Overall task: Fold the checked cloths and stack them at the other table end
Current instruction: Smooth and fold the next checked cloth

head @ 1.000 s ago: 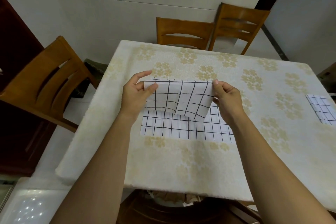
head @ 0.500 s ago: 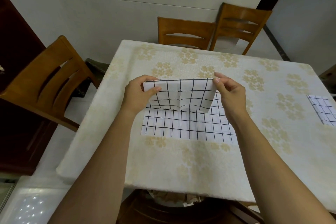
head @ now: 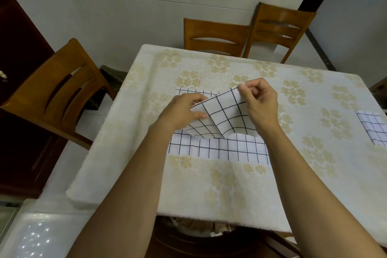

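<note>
A white checked cloth (head: 222,148) with black grid lines lies in the middle of the table. Its near strip is flat, and a folded flap (head: 225,115) is raised above it. My left hand (head: 182,111) pinches the flap's left corner low, close to the table. My right hand (head: 259,100) pinches the flap's right corner and holds it higher, so the flap slopes up to the right. A thin strip of the cloth's far edge (head: 192,91) shows behind my left hand. A second checked cloth (head: 373,126), folded, lies at the table's right edge, partly out of view.
The table (head: 209,190) has a cream cover with pale gold flowers. Wooden chairs stand at the left (head: 54,92) and at the far side (head: 215,36), with a third (head: 278,27) next to it. A dark cabinet fills the left.
Both hands have carried the flap's corners further away over the cloth. My left hand dropped toward the table while my right stayed higher, so the flap now slopes and creases.
</note>
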Available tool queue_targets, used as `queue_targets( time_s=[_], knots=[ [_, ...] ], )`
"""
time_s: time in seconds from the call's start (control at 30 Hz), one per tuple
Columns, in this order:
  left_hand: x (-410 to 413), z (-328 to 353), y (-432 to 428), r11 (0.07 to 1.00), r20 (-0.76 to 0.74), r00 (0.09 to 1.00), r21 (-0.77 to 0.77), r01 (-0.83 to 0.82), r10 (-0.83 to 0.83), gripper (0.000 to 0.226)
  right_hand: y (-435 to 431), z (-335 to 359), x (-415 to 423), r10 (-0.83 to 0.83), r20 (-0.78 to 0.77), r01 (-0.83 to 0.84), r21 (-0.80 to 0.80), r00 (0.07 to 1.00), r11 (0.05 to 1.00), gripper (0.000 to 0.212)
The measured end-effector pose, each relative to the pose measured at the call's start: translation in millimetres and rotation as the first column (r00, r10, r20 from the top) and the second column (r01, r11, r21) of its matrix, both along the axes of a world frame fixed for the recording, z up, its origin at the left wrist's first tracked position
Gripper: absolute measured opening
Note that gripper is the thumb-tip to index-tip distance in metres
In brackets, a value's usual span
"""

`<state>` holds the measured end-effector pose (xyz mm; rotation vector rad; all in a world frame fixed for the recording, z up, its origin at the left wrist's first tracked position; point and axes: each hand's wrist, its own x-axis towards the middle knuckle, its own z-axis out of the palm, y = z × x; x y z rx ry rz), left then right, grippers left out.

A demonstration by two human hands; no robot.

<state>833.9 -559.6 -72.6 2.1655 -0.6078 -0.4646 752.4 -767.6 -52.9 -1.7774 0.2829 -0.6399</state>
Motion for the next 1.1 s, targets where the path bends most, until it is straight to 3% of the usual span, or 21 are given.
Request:
queue_targets(
  time_s=[0.03,0.1,0.17,0.3,0.37,0.5,0.6,0.7,0.83,0.93,1.1],
  knots=[
    [-1.9,0.6,-3.2,1.000,-0.010,1.000,0.025,0.004,-0.004,0.046,0.2,0.3,0.3,-0.003,-0.001,0.003,-0.004,1.000,1.000,0.014],
    [-4.4,-1.8,-4.7,0.998,0.007,1.000,0.054,0.015,-0.015,0.015,0.1,1.1,1.1,-0.019,-0.011,0.018,-0.016,1.000,1.000,0.013],
    [-4.2,-6.3,-3.6,0.999,-0.007,1.000,0.030,0.026,-0.026,0.032,-1.2,-1.3,1.5,-0.034,-0.078,0.029,-0.067,0.996,0.997,0.018],
    [-2.6,-12.7,-2.2,0.998,-0.036,0.999,-0.063,-0.023,0.020,0.040,-1.8,-11.5,-1.6,-0.080,-0.166,0.044,-0.208,0.983,0.977,0.046],
    [-1.4,-14.0,-3.8,0.994,-0.042,0.999,-0.109,-0.032,0.027,0.046,4.0,-13.6,-3.3,-0.047,-0.187,0.009,-0.201,0.981,0.980,0.042],
    [-3.1,-11.3,-5.7,0.968,-0.069,0.997,-0.247,-0.052,0.036,0.029,16.0,-18.3,-5.9,0.129,-0.280,-0.189,-0.197,0.951,0.962,0.020],
    [-5.2,-9.8,-8.3,0.956,-0.081,0.995,-0.286,-0.070,0.049,0.022,20.7,-22.4,-6.9,0.148,-0.314,-0.229,-0.239,0.938,0.944,0.022],
    [-8.8,-7.7,-9.4,0.961,-0.059,0.993,-0.251,-0.117,0.106,0.035,24.1,-24.4,-6.7,0.128,-0.319,-0.215,-0.256,0.939,0.942,0.025],
    [-12.4,-3.0,-10.4,0.959,-0.084,0.995,-0.272,-0.082,0.062,0.050,28.2,-23.6,-7.0,0.124,-0.314,-0.215,-0.276,0.941,0.937,0.023],
    [-12.2,-5.4,-10.0,0.956,-0.069,0.997,-0.290,-0.054,0.035,0.043,28.7,-22.9,-6.2,0.111,-0.316,-0.211,-0.302,0.942,0.930,0.020],
    [-11.4,-9.3,-8.6,0.929,-0.077,0.996,-0.365,-0.060,0.034,0.009,25.8,-23.2,-4.5,0.107,-0.317,-0.215,-0.326,0.942,0.921,0.014]
  ],
)
